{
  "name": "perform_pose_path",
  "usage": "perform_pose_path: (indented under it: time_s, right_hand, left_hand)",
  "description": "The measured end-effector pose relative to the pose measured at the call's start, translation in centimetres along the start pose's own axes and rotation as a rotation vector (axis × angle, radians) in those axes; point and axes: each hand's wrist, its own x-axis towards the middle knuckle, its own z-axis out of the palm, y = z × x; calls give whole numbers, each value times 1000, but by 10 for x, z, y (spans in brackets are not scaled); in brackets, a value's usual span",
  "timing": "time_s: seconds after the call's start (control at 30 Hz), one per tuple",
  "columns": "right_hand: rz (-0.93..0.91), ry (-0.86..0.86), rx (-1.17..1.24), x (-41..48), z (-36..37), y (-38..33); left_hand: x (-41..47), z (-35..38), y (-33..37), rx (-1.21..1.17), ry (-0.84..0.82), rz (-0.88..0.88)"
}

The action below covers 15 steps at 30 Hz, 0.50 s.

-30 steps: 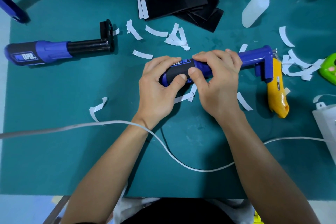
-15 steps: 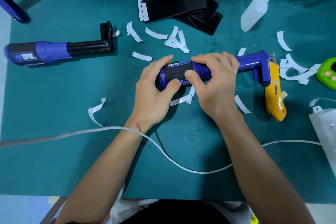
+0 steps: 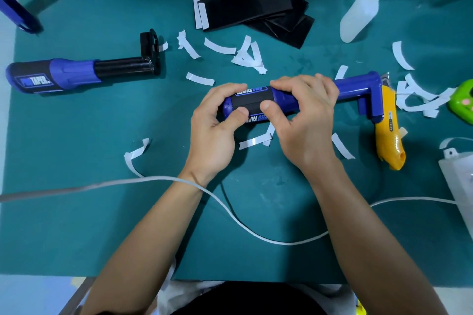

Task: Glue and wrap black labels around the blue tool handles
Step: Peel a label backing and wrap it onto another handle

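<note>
Your left hand [image 3: 212, 133] is curled around the butt end of the blue tool handle [image 3: 353, 85], thumb pressing on the black label [image 3: 252, 102] wrapped round it. Your right hand [image 3: 302, 120] grips the handle right next to it, thumb on the label's right edge and fingers over the top. The tool lies across the middle of the frame, its bent end pointing right and overlapping the yellow utility knife [image 3: 390, 140]. White backing strips [image 3: 249, 55] are scattered all over the green mat [image 3: 102, 212]. A finished tool [image 3: 74, 73] sits at mid left, the spare label stack [image 3: 248, 5] top center, and the glue bottle [image 3: 361, 15] upper right. A white cable [image 3: 256, 233] runs under your forearms.
</note>
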Motion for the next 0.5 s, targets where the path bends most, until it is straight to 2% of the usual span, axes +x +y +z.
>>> perform_pose_path:
  time_s: [0.13, 0.5]
  right_hand:
    - [-8, 13, 19, -3, 1, 1]
    - [78, 70, -31, 2, 8, -18]
  left_hand:
    - [-1, 3, 1, -30, 20, -8]
    - [-1, 9, 2, 69, 69, 23]
